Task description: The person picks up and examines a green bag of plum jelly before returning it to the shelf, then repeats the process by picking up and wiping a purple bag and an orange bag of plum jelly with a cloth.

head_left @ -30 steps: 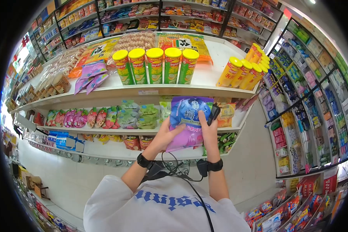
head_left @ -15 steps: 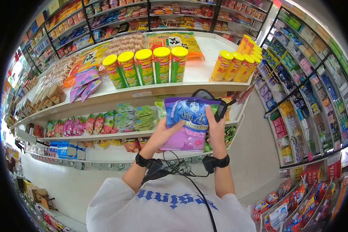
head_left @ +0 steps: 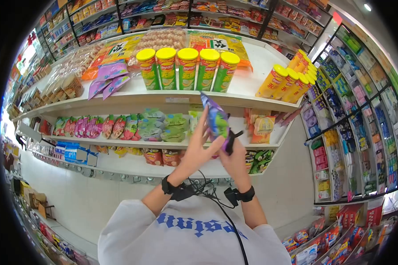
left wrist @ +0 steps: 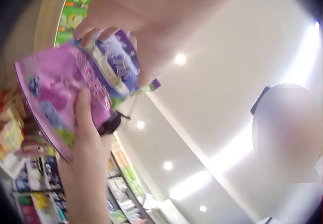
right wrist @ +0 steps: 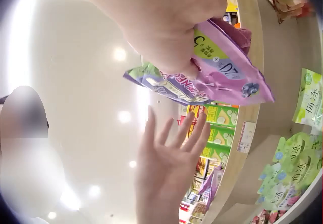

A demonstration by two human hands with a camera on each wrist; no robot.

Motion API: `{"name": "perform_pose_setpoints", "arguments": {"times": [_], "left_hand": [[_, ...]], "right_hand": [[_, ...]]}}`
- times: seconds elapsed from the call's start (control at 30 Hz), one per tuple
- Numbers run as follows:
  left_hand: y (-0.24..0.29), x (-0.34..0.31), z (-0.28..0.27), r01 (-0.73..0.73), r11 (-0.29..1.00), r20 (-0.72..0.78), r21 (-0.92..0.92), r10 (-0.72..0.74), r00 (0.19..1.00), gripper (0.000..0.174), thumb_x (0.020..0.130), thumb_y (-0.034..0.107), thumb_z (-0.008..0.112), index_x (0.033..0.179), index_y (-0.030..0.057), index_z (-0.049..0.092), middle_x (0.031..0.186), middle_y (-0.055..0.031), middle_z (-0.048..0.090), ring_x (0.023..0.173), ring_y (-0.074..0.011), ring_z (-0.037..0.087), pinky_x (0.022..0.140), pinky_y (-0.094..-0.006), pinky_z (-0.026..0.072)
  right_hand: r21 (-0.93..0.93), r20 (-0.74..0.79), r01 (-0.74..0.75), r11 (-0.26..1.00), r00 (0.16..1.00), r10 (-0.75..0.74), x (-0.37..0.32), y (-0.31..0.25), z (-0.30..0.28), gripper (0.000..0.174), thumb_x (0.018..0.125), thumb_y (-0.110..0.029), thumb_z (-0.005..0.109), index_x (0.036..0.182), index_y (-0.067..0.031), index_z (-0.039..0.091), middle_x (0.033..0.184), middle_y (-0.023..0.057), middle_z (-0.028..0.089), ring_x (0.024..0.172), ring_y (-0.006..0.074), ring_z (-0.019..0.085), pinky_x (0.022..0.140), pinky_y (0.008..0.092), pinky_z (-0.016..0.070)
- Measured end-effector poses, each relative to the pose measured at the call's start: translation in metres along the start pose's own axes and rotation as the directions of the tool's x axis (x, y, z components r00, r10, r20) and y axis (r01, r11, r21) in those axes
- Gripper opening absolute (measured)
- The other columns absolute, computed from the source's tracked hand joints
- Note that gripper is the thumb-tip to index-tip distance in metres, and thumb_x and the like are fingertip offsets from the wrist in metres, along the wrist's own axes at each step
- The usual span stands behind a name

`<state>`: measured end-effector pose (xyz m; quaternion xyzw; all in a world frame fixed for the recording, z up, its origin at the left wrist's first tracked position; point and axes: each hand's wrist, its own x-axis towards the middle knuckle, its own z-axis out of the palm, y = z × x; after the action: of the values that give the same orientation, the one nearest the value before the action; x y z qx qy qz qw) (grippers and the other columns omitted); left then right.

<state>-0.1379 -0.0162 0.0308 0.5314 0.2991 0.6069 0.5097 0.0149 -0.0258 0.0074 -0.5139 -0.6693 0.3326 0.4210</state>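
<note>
A purple-and-blue snack bag (head_left: 217,120) is tilted nearly edge-on before the shelves in the head view. My right hand (head_left: 235,163) grips its lower right part, and in the left wrist view the right thumb presses on the bag (left wrist: 60,90). A small black item (head_left: 231,142) with a strap sits at the right hand. My left hand (head_left: 200,153) is at the bag's left side, fingers extended. In the right wrist view that left hand (right wrist: 171,171) has its fingers spread close to the bag (right wrist: 227,73); contact is hard to tell.
Green canisters (head_left: 187,70) and yellow canisters (head_left: 274,81) stand on the top shelf (head_left: 247,99). Green bags (head_left: 173,127) and an orange bag (head_left: 263,129) sit one level lower. Black cables (head_left: 208,190) hang between the wrists.
The bag has turned from facing up to nearly edge-on. My left hand has shifted right and its fingers have straightened; the right hand has moved lower on the bag.
</note>
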Motion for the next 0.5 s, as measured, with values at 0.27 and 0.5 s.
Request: {"name": "perform_pose_setpoints", "arguments": {"times": [0.27,0.5], "left_hand": [[-0.011,-0.014,-0.04,0.328,0.938,0.005,0.111,-0.331,0.944,0.04,0.109,0.037,0.043,0.11,-0.0002,0.059,0.089,-0.0033,0.062,0.082,-0.0092,0.055,0.071,-0.0256,0.0465],[-0.014,-0.03,-0.045,0.168,0.966,-0.083,0.197,-0.155,0.984,0.053,0.11,0.044,0.034,0.089,-0.0003,0.054,0.072,0.0,0.052,0.067,-0.0077,0.042,0.059,-0.028,0.0381]], "right_hand": [[-0.285,0.025,0.535,0.795,0.834,-0.552,0.025,-0.046,0.03,0.061,0.09,-0.021,0.063,0.145,-0.0033,0.046,0.158,0.0198,0.032,0.148,0.0432,0.023,0.119,0.0567,0.017],[-0.362,0.182,0.572,0.736,0.818,-0.546,0.058,-0.051,0.023,0.037,0.098,-0.027,0.056,0.127,-0.0046,0.059,0.129,0.015,0.058,0.135,0.0395,0.044,0.114,0.052,0.0306]]}}
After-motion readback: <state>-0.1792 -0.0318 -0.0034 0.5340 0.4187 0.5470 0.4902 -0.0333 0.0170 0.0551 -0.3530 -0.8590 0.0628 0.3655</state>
